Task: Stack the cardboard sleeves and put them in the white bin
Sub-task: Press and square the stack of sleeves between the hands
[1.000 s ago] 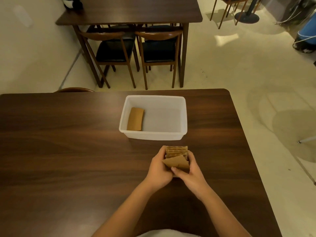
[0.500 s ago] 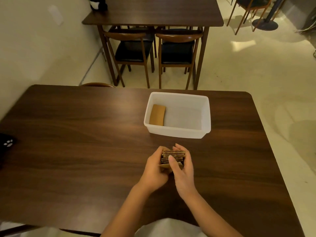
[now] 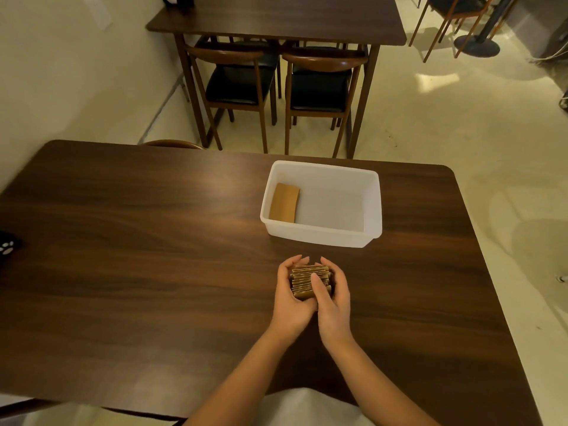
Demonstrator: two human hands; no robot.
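One sleeve [image 3: 284,203], perhaps several, lies in the white bin [image 3: 373,207]; both hands [image 3: 313,290] clasp the stacked sleeves [image 3: 302,276].

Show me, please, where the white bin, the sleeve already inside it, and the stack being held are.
white bin [image 3: 322,238], head view, near wall.
single cardboard sleeve [image 3: 284,203], head view, its flat face.
stack of cardboard sleeves [image 3: 302,279], head view, exposed edges.

**Much of the Stack Went Unseen**

Both hands covered the sides and underside of the stack of cardboard sleeves [image 3: 309,279], so their count could not be told. The desk [image 3: 153,256] ran past the left and near edges. A small dark object [image 3: 7,244] at far left was cut off, unidentifiable.
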